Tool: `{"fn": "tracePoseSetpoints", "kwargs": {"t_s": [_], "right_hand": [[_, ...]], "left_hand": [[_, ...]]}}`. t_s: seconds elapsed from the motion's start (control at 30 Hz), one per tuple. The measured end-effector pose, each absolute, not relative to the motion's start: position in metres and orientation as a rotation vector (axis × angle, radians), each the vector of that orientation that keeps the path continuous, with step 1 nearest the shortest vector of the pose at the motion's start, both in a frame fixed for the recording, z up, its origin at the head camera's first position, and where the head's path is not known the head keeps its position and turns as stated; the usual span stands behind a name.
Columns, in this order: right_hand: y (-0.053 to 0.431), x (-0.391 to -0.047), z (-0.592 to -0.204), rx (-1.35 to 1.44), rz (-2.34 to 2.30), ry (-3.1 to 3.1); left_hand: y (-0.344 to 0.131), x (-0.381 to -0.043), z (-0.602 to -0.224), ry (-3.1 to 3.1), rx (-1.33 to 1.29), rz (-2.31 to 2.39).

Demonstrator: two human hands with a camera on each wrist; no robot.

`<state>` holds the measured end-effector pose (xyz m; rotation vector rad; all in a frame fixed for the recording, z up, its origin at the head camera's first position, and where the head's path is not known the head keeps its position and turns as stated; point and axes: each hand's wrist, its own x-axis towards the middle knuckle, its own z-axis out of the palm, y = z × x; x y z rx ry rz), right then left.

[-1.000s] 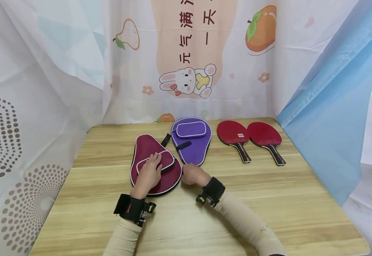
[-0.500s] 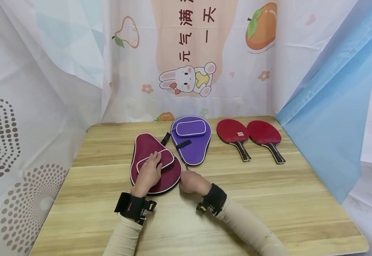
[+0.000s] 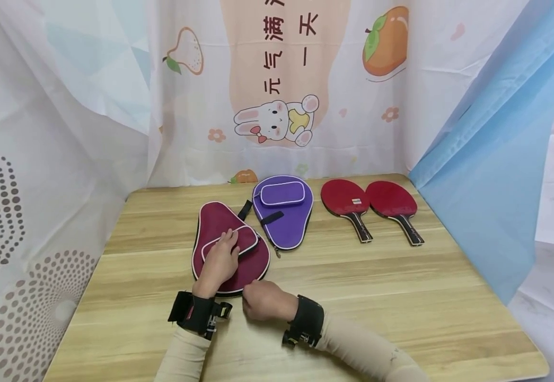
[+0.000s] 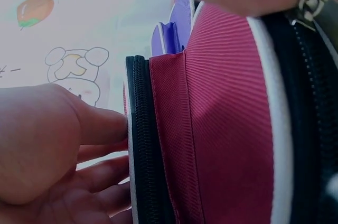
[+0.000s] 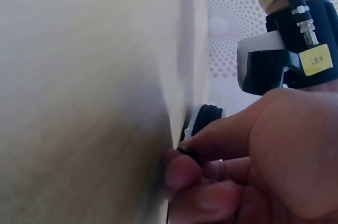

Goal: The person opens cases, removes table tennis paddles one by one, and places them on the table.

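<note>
A maroon table tennis paddle case [image 3: 216, 218] with white piping lies flat on the table, its rounded end towards me. My left hand [image 3: 219, 262] rests on the case's raised zipped pocket [image 4: 141, 129], fingers extended over it. At the case's near rounded edge, my right hand [image 3: 267, 301] pinches a small zipper pull [image 5: 189, 153] between thumb and curled forefinger. In the left wrist view, the metal zipper slider [image 4: 310, 6] sits on the black zipper band beside the right hand. How far the case's edge is parted cannot be made out.
Just behind lies a purple paddle case [image 3: 290, 225] with a black strap and a dangling zipper pull. Two red paddles, one left [image 3: 343, 197] and one right [image 3: 391, 199], lie at the back right. A printed curtain [image 3: 277, 154] hangs behind the wooden table [image 3: 377, 318].
My right hand has slid from the case's right side round its curved edge towards me and left, keeping its pinch. The left hand has stayed on the pocket.
</note>
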<state>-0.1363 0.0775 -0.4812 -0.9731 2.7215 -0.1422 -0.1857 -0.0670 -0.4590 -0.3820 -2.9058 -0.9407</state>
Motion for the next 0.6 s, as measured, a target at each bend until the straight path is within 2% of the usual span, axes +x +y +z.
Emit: {"fn": "tracePoseSetpoints", "kwargs": {"t_s": [0.6], "right_hand": [[0.0842,-0.1435,-0.4855,-1.088,-0.188,2.668]], "left_hand": [[-0.0672,-0.1818,-0.4594,-2.821,-0.33,-1.058]]}}
